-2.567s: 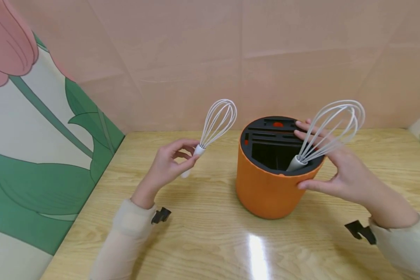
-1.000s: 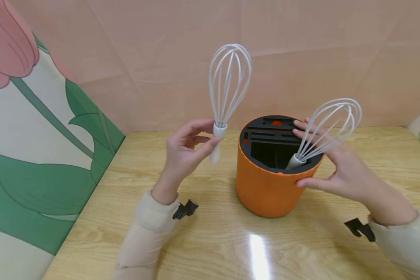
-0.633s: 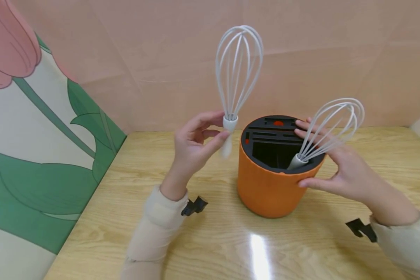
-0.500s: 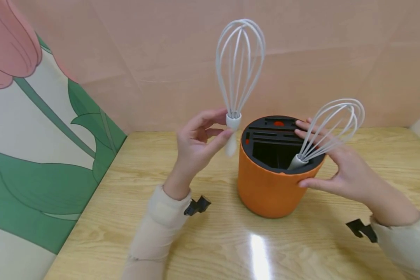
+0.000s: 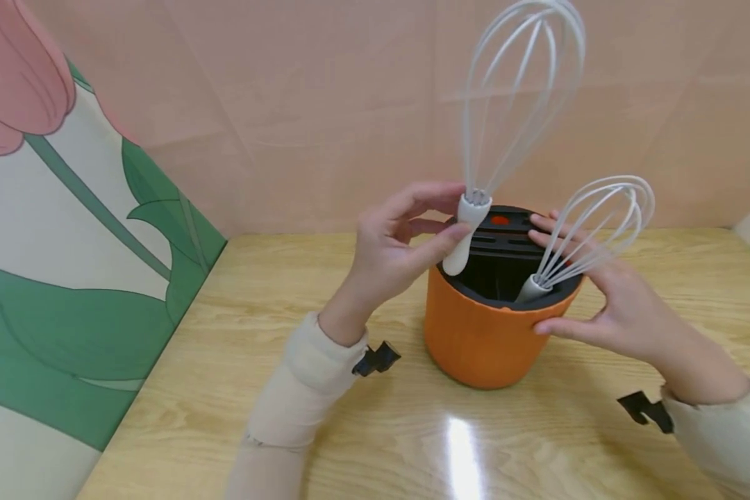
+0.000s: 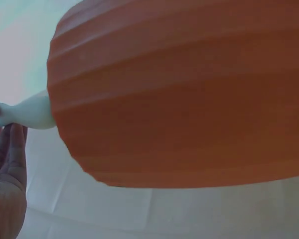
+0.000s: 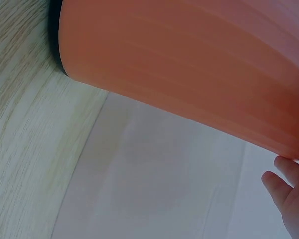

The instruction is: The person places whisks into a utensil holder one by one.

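An orange round utensil holder (image 5: pixel 481 344) with a black slotted top stands upright on the table. My left hand (image 5: pixel 400 243) pinches a white whisk (image 5: pixel 473 212) by the top of its handle, wires up, the handle's end over the large opening. In the left wrist view the whisk's handle (image 6: pixel 32 112) shows beside the ribbed holder wall. A second whisk (image 5: pixel 536 286) leans to the right in the opening, its lower handle hidden inside. My right hand (image 5: pixel 625 305) grips the holder's right side, thumb in front and fingers at the far rim, partly behind the second whisk's wires.
The light wooden table (image 5: pixel 362 430) runs back to a pinkish covered wall (image 5: pixel 325 125). A panel with a painted tulip (image 5: pixel 87 326) borders the table on the left. Narrow slots (image 5: pixel 490 239) lie behind the holder's large opening.
My left hand has lifted the whisk and carried it right, from beside the holder to over its opening. The right hand and the second whisk have stayed nearly in place.
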### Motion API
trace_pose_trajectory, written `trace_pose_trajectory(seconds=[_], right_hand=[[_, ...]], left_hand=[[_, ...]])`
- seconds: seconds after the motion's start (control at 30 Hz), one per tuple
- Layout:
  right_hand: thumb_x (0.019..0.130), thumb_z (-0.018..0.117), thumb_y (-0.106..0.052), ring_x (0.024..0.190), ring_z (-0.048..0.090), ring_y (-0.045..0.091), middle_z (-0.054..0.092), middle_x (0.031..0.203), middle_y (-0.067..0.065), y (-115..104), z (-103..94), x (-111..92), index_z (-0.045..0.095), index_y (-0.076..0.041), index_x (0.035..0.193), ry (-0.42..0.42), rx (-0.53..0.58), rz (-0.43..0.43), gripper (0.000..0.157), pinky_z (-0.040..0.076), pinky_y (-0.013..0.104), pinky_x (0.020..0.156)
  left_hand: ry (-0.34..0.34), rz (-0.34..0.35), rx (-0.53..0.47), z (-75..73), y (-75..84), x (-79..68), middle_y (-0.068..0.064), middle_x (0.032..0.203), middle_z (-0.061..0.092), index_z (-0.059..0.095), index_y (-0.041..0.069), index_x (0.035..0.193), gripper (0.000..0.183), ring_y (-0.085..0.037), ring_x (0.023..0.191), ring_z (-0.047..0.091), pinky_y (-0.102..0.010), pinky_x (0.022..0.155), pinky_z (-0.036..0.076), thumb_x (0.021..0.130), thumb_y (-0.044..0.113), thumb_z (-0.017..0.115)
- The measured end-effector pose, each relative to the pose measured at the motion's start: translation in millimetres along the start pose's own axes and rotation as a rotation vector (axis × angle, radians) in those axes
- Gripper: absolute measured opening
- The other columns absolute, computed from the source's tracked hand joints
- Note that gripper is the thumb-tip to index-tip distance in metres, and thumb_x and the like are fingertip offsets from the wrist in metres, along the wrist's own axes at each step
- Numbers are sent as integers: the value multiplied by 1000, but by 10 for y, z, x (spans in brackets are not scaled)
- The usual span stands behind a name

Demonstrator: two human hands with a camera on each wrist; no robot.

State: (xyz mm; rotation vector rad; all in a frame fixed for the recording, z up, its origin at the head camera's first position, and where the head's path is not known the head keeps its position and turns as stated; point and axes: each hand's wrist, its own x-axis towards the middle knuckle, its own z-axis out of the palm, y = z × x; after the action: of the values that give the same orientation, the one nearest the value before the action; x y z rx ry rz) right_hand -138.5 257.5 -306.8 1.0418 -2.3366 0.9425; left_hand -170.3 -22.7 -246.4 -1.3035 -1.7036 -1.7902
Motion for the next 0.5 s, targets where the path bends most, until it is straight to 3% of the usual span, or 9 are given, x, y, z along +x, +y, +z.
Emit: trace_pose_trajectory(seconds=[0.13, 0.5], right_hand=[[60, 94, -42, 152, 25, 22, 42, 156, 16, 1, -5, -6, 49, -1, 144, -4, -8, 8, 104, 17, 20, 123], [68, 83, -59, 152, 25, 14, 41, 158, 4, 20, 16, 0, 51, 2, 141, 31, 5, -41, 100, 17, 17, 122]], left_hand=[[-26, 4, 14, 49, -18, 2, -34, 105, 66, 59, -20, 111, 34, -35, 94, 69, -35, 77, 62, 80, -17, 71], [-81, -43, -8, 111, -118, -76, -33, 104, 66, 58, -19, 114, 34, -36, 96, 68, -35, 78, 62, 82, -16, 69]])
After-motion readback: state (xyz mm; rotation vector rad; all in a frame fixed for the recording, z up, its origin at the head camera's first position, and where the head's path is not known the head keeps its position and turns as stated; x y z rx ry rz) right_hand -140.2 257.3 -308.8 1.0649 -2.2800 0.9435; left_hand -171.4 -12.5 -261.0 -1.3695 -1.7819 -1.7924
